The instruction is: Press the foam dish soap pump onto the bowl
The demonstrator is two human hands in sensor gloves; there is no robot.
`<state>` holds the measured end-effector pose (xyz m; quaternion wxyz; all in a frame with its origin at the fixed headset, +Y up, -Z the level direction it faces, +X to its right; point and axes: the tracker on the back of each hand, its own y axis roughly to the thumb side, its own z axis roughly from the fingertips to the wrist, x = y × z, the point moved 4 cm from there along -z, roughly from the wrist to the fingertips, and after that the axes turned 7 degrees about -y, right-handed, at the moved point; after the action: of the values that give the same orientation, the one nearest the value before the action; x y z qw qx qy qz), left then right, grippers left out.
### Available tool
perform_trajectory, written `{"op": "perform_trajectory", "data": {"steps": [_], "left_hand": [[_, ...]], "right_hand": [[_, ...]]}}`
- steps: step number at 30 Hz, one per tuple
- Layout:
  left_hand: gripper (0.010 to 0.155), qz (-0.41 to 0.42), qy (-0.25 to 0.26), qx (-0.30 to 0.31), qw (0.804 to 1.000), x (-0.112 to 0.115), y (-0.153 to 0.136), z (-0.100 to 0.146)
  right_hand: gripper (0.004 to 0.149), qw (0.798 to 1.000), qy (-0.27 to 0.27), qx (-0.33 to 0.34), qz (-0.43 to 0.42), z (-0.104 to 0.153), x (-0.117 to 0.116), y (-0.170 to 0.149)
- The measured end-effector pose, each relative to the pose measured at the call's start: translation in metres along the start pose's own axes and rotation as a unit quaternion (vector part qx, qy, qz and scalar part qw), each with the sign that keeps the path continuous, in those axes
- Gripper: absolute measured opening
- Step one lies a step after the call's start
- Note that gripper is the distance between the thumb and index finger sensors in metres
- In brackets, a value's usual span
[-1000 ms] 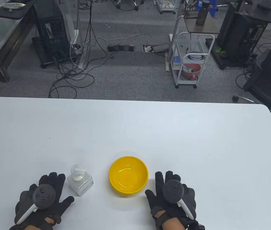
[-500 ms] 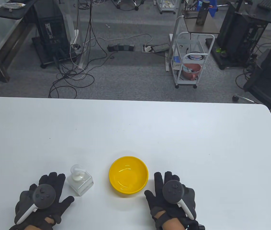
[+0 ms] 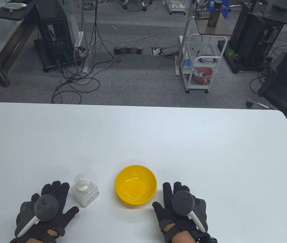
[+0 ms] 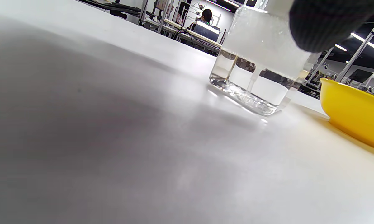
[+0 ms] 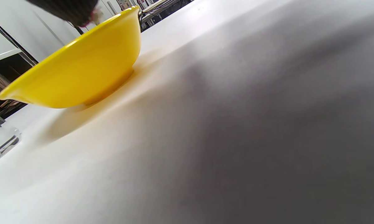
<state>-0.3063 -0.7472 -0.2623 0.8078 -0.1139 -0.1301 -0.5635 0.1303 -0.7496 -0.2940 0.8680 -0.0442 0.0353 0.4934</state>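
Nothing is started yet: both the left hand (image 3: 46, 212) and right hand (image 3: 181, 211) lie flat on the white surface (image 3: 143, 136), fingers spread wide, holding nothing. Between them the soap dispenser (image 3: 84, 190) stands just left of the yellow bowl (image 3: 136, 184), apart from it. Next, I judge, the dispenser's spout must come over the bowl before pressing.

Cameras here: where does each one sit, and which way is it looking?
Table view: high up, looking down at table; both gloved hands, left hand, right hand.
Left wrist view: low by the tabletop, facing soap bottle; one fingertip shows.
Right wrist view: low, facing yellow bowl; a fingertip at top.
Shared: bowl and bottle appear in all three.
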Motion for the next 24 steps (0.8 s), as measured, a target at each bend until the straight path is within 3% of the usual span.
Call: {"op": "perform_trajectory", "data": {"steps": [5,11,17,24], "left_hand": [[0.090,0.004,0.033,0.032,0.999,-0.010,0.012,0.011],[0.090,0.007,0.091,0.074,0.993,-0.041,0.043,0.027],[0.090,-0.040,0.062,0.063,0.995,-0.057,0.078,0.017],[0.089,-0.127,-0.001,0.047,0.991,-0.055,0.105,-0.012]], "right_hand": [[0.079,1.000,0.005,-0.001,-0.007,0.000,-0.001,0.000],[0.079,1.000,0.001,0.015,-0.016,0.001,0.003,0.004],[0.080,0.999,0.005,0.020,-0.033,0.001,0.002,0.005],[0.080,0.998,0.012,0.027,-0.049,0.001,0.002,0.005]]}}
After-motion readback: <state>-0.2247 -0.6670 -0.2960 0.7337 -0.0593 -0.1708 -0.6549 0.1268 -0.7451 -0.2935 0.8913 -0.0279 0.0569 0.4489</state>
